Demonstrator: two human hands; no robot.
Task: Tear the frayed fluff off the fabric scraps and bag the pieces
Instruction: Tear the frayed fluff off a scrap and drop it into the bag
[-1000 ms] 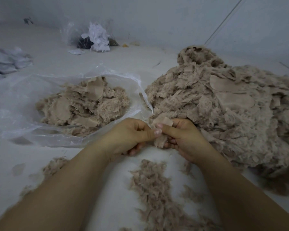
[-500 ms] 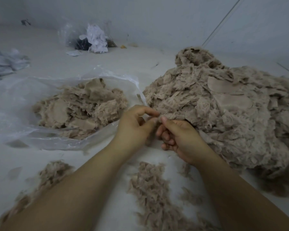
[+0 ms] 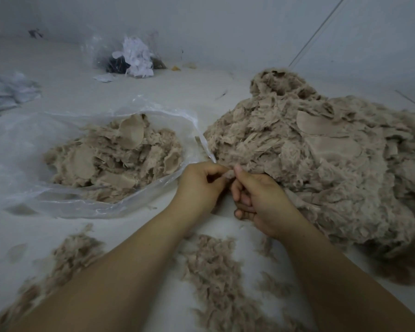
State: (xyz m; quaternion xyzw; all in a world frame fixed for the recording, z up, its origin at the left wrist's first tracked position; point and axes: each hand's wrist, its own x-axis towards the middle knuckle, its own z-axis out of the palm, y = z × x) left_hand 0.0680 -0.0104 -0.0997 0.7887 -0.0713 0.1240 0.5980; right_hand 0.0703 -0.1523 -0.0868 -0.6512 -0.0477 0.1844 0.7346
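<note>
Lying left of centre, the clear plastic bag (image 3: 22,149) holds cleaned pieces. At centre, left hand (image 3: 198,185) and right hand (image 3: 259,200) pinch one small fabric scrap (image 3: 229,174): light, limp; best gripped at its firmer backing. Unsorted pile (image 3: 321,164) right.

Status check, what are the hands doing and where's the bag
Left hand and right hand both pinch one small scrap. Clear bag lies open at left, part filled. Unsorted pile at right. Nothing in the way.
</note>
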